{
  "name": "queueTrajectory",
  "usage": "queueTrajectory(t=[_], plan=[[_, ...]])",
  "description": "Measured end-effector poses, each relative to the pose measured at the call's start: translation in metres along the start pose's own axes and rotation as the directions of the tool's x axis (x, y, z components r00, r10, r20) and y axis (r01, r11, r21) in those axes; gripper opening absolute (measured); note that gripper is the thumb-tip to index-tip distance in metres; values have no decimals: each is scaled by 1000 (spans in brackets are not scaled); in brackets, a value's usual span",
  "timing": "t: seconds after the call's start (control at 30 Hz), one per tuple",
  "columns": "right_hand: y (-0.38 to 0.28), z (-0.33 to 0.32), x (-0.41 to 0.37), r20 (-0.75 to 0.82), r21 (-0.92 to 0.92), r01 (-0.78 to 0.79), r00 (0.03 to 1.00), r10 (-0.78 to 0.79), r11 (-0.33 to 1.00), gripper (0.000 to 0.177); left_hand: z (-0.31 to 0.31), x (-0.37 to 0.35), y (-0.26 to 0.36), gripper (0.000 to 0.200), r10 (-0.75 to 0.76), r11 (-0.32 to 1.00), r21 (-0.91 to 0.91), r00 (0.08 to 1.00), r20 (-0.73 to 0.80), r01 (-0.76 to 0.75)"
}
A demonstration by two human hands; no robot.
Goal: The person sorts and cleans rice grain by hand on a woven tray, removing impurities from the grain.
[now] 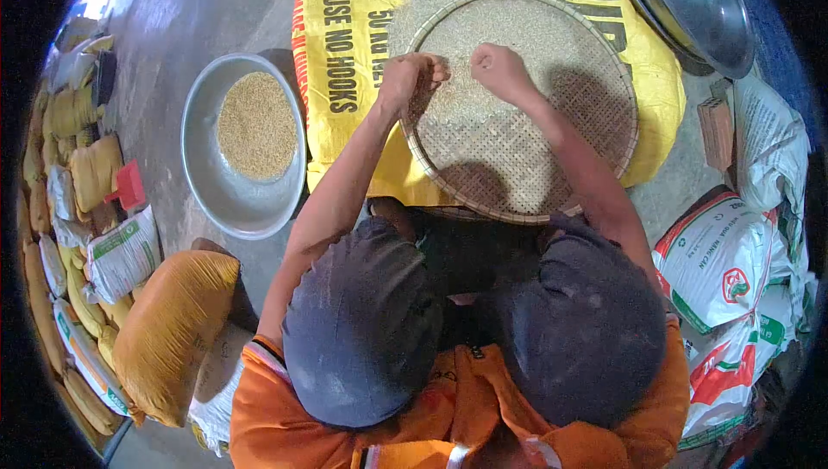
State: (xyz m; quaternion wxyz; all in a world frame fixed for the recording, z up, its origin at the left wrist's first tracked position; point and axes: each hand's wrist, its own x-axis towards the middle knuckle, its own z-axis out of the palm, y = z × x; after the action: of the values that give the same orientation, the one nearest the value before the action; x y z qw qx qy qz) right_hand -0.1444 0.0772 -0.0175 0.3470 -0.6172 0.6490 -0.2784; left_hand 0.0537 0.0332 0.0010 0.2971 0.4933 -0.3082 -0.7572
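A round woven bamboo tray (517, 167) lies in front of my knees, its upper half covered by a thin layer of pale grain (517, 25). Over the tray's left rim is my left hand (416, 78), its fingers curled inward. My right hand (502, 71) is closed above the grain, a short way to the right, with thumb and fingertips pressed together. Whatever either hand pinches is too small to make out. Under the tray spreads a yellow printed sack (332, 55), with more grain scattered on it beyond the rim.
A metal basin (198, 150) holding a heap of grain (257, 124) stands left on the concrete floor. Large metal bowls (690, 3) are at the upper right. A full orange sack (177, 322) and several bags line the left; white printed bags (720, 253) and bricks (715, 133) lie right.
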Motion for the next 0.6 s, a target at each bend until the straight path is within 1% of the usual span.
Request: queueTrajectory(t=[0.03, 0.07, 0.1, 0.13, 0.17, 0.2, 0.23, 0.27, 0.3, 0.33, 0.37, 0.4, 0.43, 0.47, 0.5, 0.53, 0.57, 0.6], plan=[[-1, 4, 0, -1, 1, 2, 1000, -2, 1000, 17, -2, 0, 0, 20, 6, 997, 75, 1000, -17, -4], [-1, 8, 0, -1, -67, 27, 1000, -28, 997, 15, -4, -1, -1, 20, 7, 997, 77, 1000, -18, -5], [-4, 11, -1, 1, -134, 51, 999, -52, 990, 13, -5, -3, -1, 21, 33, 985, 170, 999, -19, -29], [-6, 11, 0, -1, -132, 52, 999, -52, 990, 13, -5, -4, -1, 22, 61, 964, 262, 998, -16, -55], [-7, 11, 0, 38, -169, 49, 998, -43, 984, 12, -4, -6, -2, 22, 58, 963, 264, 998, -16, -52], [-8, 10, 1, 77, -207, 50, 996, -35, 977, 11, 0, -7, -2, 22, 105, 911, 404, 994, -23, -86], [-8, 7, 2, 76, -206, 49, 997, -33, 977, 11, 3, -9, -2, 21, 150, 838, 534, 988, -25, -114], [-7, 4, 4, 97, -154, 1, 995, 14, 988, 11, 5, -10, -2, 21, 150, 837, 535, 988, -24, -114], [-6, 0, 5, 121, -103, -49, 991, 62, 993, 12, 7, -12, -3, 22, 189, 675, 729, 982, -21, -114], [-6, -4, 6, 122, -104, -50, 991, 63, 993, 12, 8, -13, -4, 24, 226, 469, 877, 974, -6, -104], [-5, -9, 6, 176, 116, -222, 964, 200, 968, 13, 9, -17, -6, 24, 224, 471, 876, 975, -5, -103], [-4, -11, 5, 257, 317, -386, 914, 313, 866, 15, 9, -20, -8, 23, 291, 420, 893, 956, 36, -162], [-5, -11, 5, 256, 318, -386, 914, 314, 866, 15, 9, -21, -9, 23, 356, 362, 906, 931, 82, -218], [-7, -9, 5, 182, 216, -288, 951, 251, 933, 15, 9, -22, -10, 23, 356, 360, 907, 931, 83, -219], [-7, -5, 5, 116, 103, -190, 977, 177, 976, 16, 10, -23, -10, 23, 368, 281, 935, 924, 101, -215], [-7, 0, 4, 115, 104, -188, 978, 176, 977, 16, 12, -23, -10, 24, 380, 201, 957, 917, 121, -210], [-8, 7, 2, 85, -36, -92, 992, 94, 995, 17, 14, -22, -9, 24, 382, 199, 957, 916, 122, -211], [-11, 12, 0, 68, -177, 3, 998, 9, 984, 17, 15, -22, -10, 23, 345, 185, 965, 932, 113, -186]])
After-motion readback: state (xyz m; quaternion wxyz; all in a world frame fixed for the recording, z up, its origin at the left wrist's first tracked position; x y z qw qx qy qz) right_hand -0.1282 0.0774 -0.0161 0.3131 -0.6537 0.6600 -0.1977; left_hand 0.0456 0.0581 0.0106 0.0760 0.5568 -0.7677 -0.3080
